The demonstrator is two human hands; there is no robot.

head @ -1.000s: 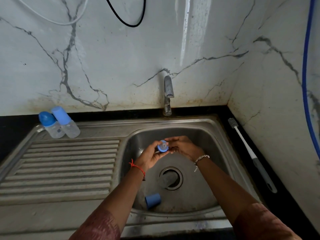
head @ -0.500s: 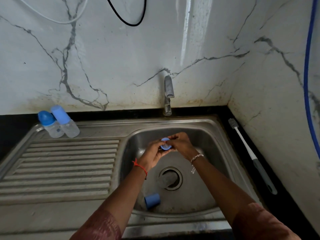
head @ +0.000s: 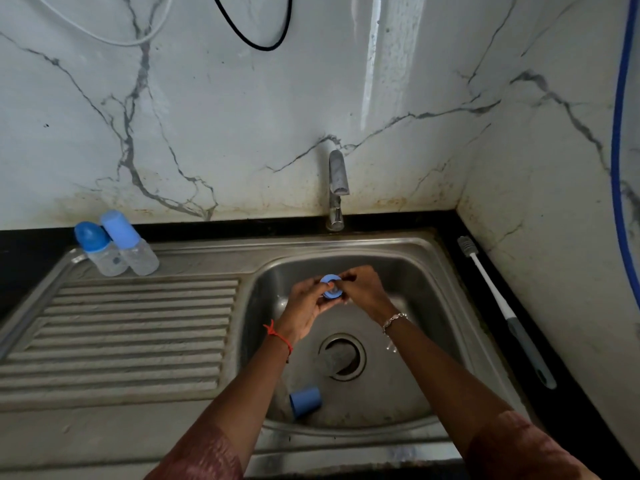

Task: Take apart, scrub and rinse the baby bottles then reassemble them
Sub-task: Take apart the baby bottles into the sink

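Note:
Over the sink basin (head: pixel 408 271), both my hands meet around a blue bottle collar ring (head: pixel 330 285) with a nipple in it. My left hand (head: pixel 306 306) grips the ring from the left. My right hand (head: pixel 363 292) pinches it from the right, fingers curled over its top. A blue bottle cap (head: pixel 304 401) lies on its side on the basin floor near the front. Two capped baby bottles (head: pixel 114 247) stand together at the back left of the drainboard. The third bottle's body is hidden.
A tap (head: pixel 337 188) stands at the back wall, with no water running. The drain (head: pixel 343 356) sits in the basin's middle. A white-and-grey bottle brush (head: pixel 502 306) lies on the black counter at right. The ribbed drainboard (head: pixel 121 334) stretches left.
My hands have lifted slightly away from me, towards the tap, with the ring. My right fingers have closed further over it.

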